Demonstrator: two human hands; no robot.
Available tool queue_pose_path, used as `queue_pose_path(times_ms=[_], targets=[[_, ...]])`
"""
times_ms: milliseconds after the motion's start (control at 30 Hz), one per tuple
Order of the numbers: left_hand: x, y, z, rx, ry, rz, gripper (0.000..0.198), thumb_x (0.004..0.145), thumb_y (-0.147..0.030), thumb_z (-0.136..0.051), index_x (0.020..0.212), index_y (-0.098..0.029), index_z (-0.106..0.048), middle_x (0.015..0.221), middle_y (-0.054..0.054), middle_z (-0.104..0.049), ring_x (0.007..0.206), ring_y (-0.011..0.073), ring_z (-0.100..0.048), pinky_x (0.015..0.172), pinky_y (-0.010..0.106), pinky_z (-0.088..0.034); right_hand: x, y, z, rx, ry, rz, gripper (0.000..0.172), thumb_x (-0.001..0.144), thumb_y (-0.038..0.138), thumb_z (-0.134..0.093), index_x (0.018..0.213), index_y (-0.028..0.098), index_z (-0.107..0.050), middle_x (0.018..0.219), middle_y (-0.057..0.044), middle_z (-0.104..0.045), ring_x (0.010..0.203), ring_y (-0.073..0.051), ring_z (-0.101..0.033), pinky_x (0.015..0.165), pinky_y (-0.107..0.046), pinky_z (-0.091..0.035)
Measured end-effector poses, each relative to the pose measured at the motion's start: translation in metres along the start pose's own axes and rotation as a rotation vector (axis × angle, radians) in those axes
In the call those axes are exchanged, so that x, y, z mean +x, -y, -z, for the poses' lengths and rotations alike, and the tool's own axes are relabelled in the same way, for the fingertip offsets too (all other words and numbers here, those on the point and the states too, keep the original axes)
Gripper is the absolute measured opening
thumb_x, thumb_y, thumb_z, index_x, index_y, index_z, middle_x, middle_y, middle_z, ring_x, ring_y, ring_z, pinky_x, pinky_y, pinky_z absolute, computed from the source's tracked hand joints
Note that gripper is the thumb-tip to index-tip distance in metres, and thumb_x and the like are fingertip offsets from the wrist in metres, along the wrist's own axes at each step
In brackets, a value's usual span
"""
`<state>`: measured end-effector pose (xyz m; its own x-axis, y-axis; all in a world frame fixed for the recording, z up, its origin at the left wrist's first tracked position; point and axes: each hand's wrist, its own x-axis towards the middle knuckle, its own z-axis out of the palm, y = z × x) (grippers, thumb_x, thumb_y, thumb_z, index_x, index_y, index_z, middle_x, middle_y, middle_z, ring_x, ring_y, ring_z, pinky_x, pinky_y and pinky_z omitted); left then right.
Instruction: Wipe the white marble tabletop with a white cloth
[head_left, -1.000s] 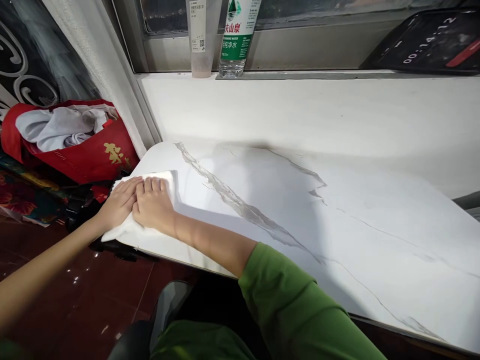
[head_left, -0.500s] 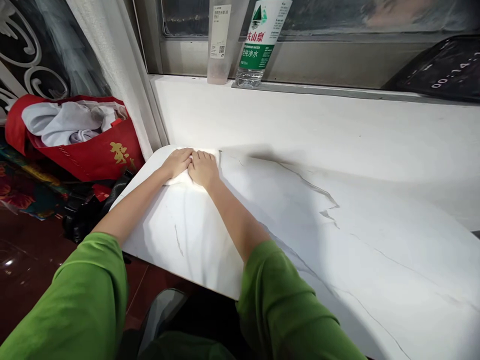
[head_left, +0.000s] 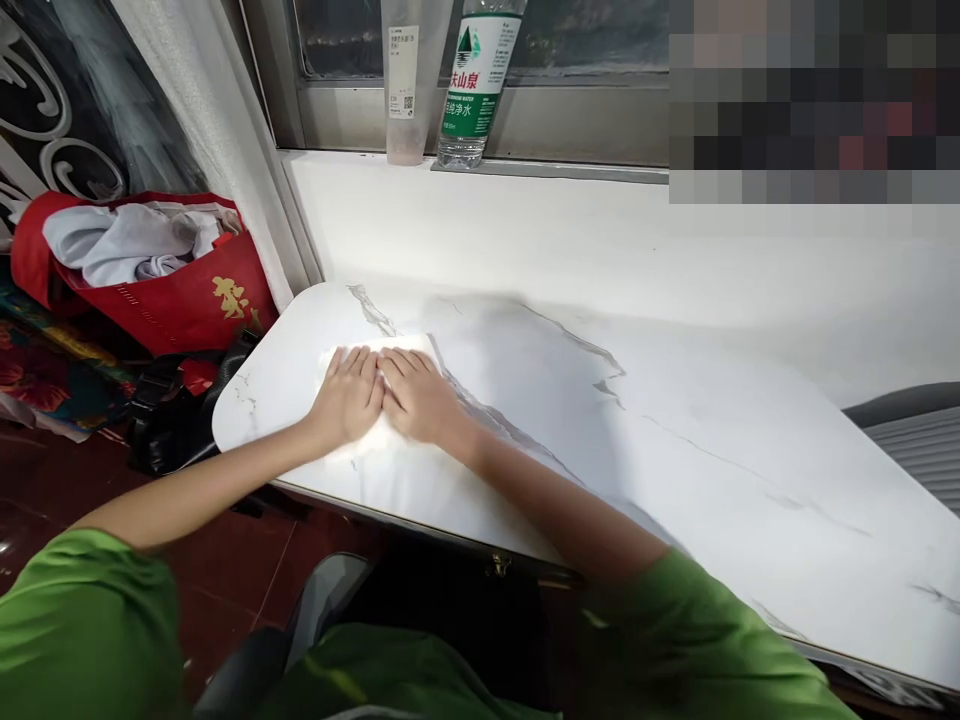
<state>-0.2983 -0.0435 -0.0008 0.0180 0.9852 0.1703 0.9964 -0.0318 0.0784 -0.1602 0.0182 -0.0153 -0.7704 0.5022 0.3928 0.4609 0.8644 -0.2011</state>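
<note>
Both hands lie flat, side by side, on a white cloth [head_left: 409, 345] near the left end of a white marble-patterned table [head_left: 675, 440]. My left hand [head_left: 346, 395] presses the cloth's left part with fingers stretched out toward the wall. My right hand [head_left: 420, 395] touches it on the right, fingers also flat. Most of the cloth is hidden under the two hands. Green sleeves cover both upper arms.
A water bottle [head_left: 469, 85] with a green label and a clear cup [head_left: 407, 90] stand on the window ledge behind the table. A red bag [head_left: 172, 290] with grey cloth inside sits on the floor at left, beside a black bag [head_left: 180, 415]. A white curtain [head_left: 217, 140] hangs by the window.
The two hands and the cloth slid from the table's front-left corner up to the back edge, then came back toward me to the middle of the left end.
</note>
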Motion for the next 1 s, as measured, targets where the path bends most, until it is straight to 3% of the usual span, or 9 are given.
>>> queue_pose_path(times_ms=[167,300,400,500,733,867,1000], targets=[[-0.051,-0.025,0.003,-0.037,-0.034,-0.104,0.054,0.099,-0.03,-0.024,0.141,-0.005,-0.046,0.149,0.018,-0.047,0.143,0.0288,-0.037,0.121,0.049,-0.024,-0.054,0.032,0.014,-0.034,0.014,-0.015,0.052,0.094,0.025,-0.034,0.136,0.001,-0.053,0.145,-0.021,-0.05,0.137,-0.032,-0.043,0.117,-0.052,-0.028],[-0.047,-0.027,0.001,-0.078,0.0,-0.157,0.055,0.099,-0.027,-0.023,0.144,-0.004,-0.042,0.152,0.018,-0.042,0.145,0.0279,-0.033,0.122,0.05,-0.022,-0.061,0.028,0.019,-0.031,0.056,-0.061,0.053,0.094,0.027,-0.036,0.136,0.0,-0.053,0.142,-0.021,-0.053,0.136,-0.031,-0.044,0.118,-0.05,-0.028],[-0.013,-0.023,-0.005,-0.094,0.026,-0.13,0.053,0.098,-0.025,-0.024,0.146,-0.008,-0.04,0.154,0.015,-0.04,0.146,0.0261,-0.032,0.122,0.051,-0.02,-0.04,0.003,0.017,-0.02,0.055,-0.123,0.053,0.093,0.026,-0.037,0.136,0.0,-0.05,0.143,-0.019,-0.053,0.136,-0.029,-0.045,0.118,-0.047,-0.028],[0.037,-0.017,-0.012,-0.105,0.033,-0.097,0.051,0.098,-0.023,-0.026,0.146,-0.013,-0.04,0.155,0.013,-0.039,0.146,0.0245,-0.031,0.122,0.05,-0.02,-0.009,-0.034,0.011,-0.024,0.049,-0.144,0.051,0.092,0.023,-0.037,0.136,0.002,-0.05,0.144,-0.017,-0.052,0.136,-0.028,-0.044,0.117,-0.045,-0.027],[0.15,-0.02,-0.026,-0.131,0.01,-0.061,0.047,0.1,-0.018,-0.026,0.142,-0.009,-0.043,0.152,0.014,-0.043,0.144,0.0238,-0.035,0.122,0.044,-0.019,0.05,-0.124,0.008,-0.07,0.036,-0.206,0.044,0.094,0.02,-0.038,0.133,0.009,-0.052,0.14,-0.015,-0.056,0.131,-0.024,-0.048,0.113,-0.039,-0.03],[0.178,-0.026,-0.03,-0.15,0.012,-0.07,0.047,0.1,-0.017,-0.024,0.141,-0.009,-0.045,0.152,0.013,-0.044,0.143,0.0231,-0.036,0.121,0.043,-0.02,0.059,-0.145,0.008,-0.089,0.011,-0.289,0.043,0.094,0.018,-0.036,0.132,0.009,-0.054,0.138,-0.014,-0.058,0.13,-0.024,-0.049,0.111,-0.038,-0.03],[0.178,-0.027,-0.034,-0.143,-0.005,-0.079,0.046,0.1,-0.02,-0.028,0.141,-0.011,-0.044,0.153,0.014,-0.042,0.144,0.0241,-0.035,0.12,0.046,-0.02,0.056,-0.147,0.006,-0.081,-0.006,-0.278,0.045,0.094,0.019,-0.035,0.134,0.009,-0.053,0.142,-0.015,-0.055,0.133,-0.025,-0.046,0.112,-0.039,-0.029]])
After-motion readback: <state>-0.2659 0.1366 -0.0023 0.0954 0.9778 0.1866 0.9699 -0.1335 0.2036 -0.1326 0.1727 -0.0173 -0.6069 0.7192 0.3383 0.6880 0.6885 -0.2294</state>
